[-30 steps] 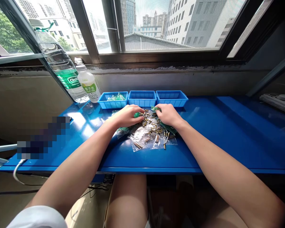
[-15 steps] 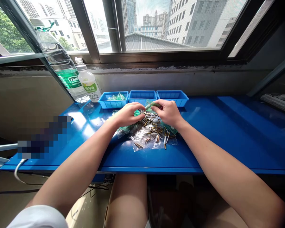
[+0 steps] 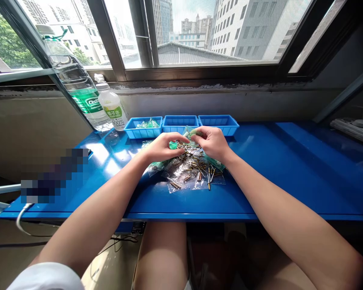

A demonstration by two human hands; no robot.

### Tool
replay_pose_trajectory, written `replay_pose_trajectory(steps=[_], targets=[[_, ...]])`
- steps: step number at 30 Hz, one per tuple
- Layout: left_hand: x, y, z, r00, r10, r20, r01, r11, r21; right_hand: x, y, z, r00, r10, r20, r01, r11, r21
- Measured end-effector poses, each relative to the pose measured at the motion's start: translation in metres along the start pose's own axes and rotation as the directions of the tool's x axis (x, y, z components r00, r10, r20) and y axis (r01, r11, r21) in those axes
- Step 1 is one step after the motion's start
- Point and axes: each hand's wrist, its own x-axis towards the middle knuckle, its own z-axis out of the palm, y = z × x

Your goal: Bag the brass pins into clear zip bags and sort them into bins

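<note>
A heap of pop rivets (image 3: 196, 163), brass-coloured and silver, lies on clear and green plastic film in front of me. Over its far side, my right hand (image 3: 213, 141) is closed in a pinch on a small green plastic bag (image 3: 188, 131). My left hand (image 3: 163, 147) hovers at the heap's left, thumb and forefinger curved but apart, their tips close to the rivets and the bag. I see nothing gripped in it. Clear plastic bags (image 3: 175, 183) with a few rivets on or in them spread toward the table's front edge.
Behind the heap stand three blue bins in a row: the left bin (image 3: 133, 135) holds green plastic bags, beside the middle bin (image 3: 180, 121) and right bin (image 3: 230, 131). A large water bottle (image 3: 87, 100) and smaller bottle (image 3: 112, 106) stand left on the blue table (image 3: 290, 173).
The small green bag has risen slightly and shows more above my right fingers. My left fingertips have shifted a little to the right, toward it. The rest looks the same.
</note>
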Motion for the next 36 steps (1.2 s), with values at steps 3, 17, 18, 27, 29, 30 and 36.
replay_pose_trajectory(steps=[3, 17, 18, 27, 29, 30, 36], targets=[[0.0, -0.001, 0.0, 1.0, 0.0, -0.005, 0.0, 1.0, -0.01, -0.001, 0.0, 0.003, 1.0, 0.016, 0.011, -0.016, 0.999, 0.045], [0.0, -0.029, -0.026, 0.77, -0.205, -0.604, 0.312, 0.947, 0.076, 0.001, 0.004, 0.0, 0.993, 0.085, -0.086, -0.086, 0.996, -0.003], [-0.001, -0.035, -0.029, 0.727, -0.22, -0.65, 0.363, 0.927, 0.092, 0.001, 0.004, 0.0, 0.993, 0.08, -0.082, -0.082, 0.996, -0.02], [-0.011, -0.056, -0.036, 0.703, -0.257, -0.664, 0.573, 0.757, 0.314, 0.001, 0.002, -0.001, 0.997, 0.076, -0.029, -0.079, 0.992, -0.101], [-0.011, -0.056, -0.035, 0.726, -0.26, -0.637, 0.585, 0.72, 0.373, 0.0, 0.002, -0.001, 0.997, 0.077, -0.022, -0.079, 0.991, -0.104], [-0.011, -0.057, -0.034, 0.734, -0.26, -0.627, 0.588, 0.705, 0.396, 0.0, 0.001, -0.001, 0.997, 0.076, -0.017, -0.077, 0.992, -0.105], [-0.013, -0.06, -0.034, 0.746, -0.269, -0.609, 0.597, 0.675, 0.433, 0.0, 0.001, -0.002, 0.998, 0.064, 0.005, -0.063, 0.991, -0.117]])
